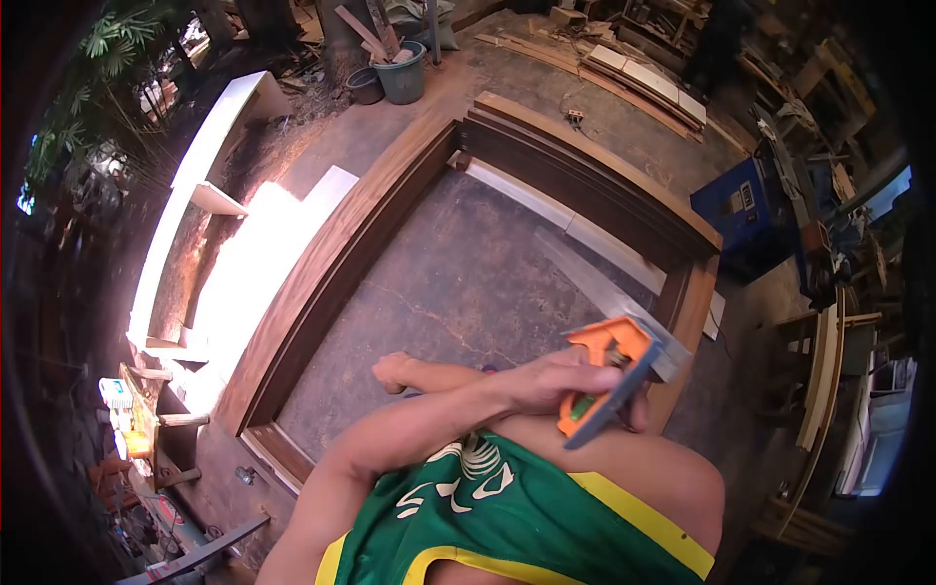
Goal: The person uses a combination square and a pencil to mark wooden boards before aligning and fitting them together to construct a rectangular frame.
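Observation:
My left arm reaches across from the lower left, and my left hand (561,382) is closed around the orange and grey handle of a hand saw (612,343). The saw's silver blade slants up and to the left over the floor inside a large brown wooden frame (331,244). The saw's handle end is close to the frame's right side, above my bare leg; contact cannot be made out. My right hand is not in view. Green shorts with yellow trim (507,512) fill the bottom middle.
White boards (200,219) stand at the left, in bright sunlight. Buckets (401,78) are near a tree at the top. A blue machine (743,210) stands beyond the frame's right corner. Long planks (824,375) lie at the right. A bare foot (393,371) is inside the frame.

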### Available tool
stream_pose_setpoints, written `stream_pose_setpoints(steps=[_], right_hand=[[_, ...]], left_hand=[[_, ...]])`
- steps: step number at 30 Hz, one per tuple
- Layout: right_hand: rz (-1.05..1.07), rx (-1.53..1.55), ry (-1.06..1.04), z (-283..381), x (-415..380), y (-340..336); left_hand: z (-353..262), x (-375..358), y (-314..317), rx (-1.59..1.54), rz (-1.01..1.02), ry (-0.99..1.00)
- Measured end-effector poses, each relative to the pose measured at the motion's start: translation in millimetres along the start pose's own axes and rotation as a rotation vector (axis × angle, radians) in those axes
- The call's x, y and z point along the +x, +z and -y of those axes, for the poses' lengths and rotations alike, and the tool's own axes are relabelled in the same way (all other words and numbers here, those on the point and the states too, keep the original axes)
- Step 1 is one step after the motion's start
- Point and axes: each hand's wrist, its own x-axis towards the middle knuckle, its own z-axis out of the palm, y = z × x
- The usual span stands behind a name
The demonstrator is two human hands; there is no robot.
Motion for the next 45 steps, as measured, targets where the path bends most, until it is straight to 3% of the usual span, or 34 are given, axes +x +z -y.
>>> stream_pose_setpoints(steps=[1,4,7,9,11,17,23,27,33,35,40,45], right_hand=[[-0.017,0.015,-0.003,-1,2,-11],[-0.076,0.039,-0.008,-7,19,-44],[-0.113,0.065,0.018,-27,29,-68],[-0.138,0.083,0.045,-43,38,-86],[-0.166,0.095,0.073,-59,48,-109],[-0.245,0.106,0.170,-116,95,-196],[-0.308,0.130,0.248,-166,143,-296],[-0.321,0.147,0.249,-188,168,-333],[-0.320,0.146,0.238,-222,187,-372],[-0.310,0.156,0.283,-230,184,-385],[-0.322,0.196,0.342,-260,169,-414],[-0.196,0.169,0.189,-325,157,-446]], left_hand=[[-5,17,-4,0.066,0.066,-0.165],[-25,55,-9,0.012,0.098,-0.365],[-24,75,-31,0.010,0.216,-0.414],[-30,79,-47,0.008,0.171,-0.457],[-37,84,-77,0.171,0.266,-0.494],[-125,104,-119,0.095,0.344,-0.424],[-231,123,-184,0.217,0.598,-0.436],[-276,128,-211,0.257,0.552,-0.418],[-278,154,-242,0.003,0.543,-0.393],[-288,163,-258,0.070,0.555,-0.510],[-294,198,-314,0.296,0.540,-0.365],[-295,274,-344,0.182,0.350,-0.266]])
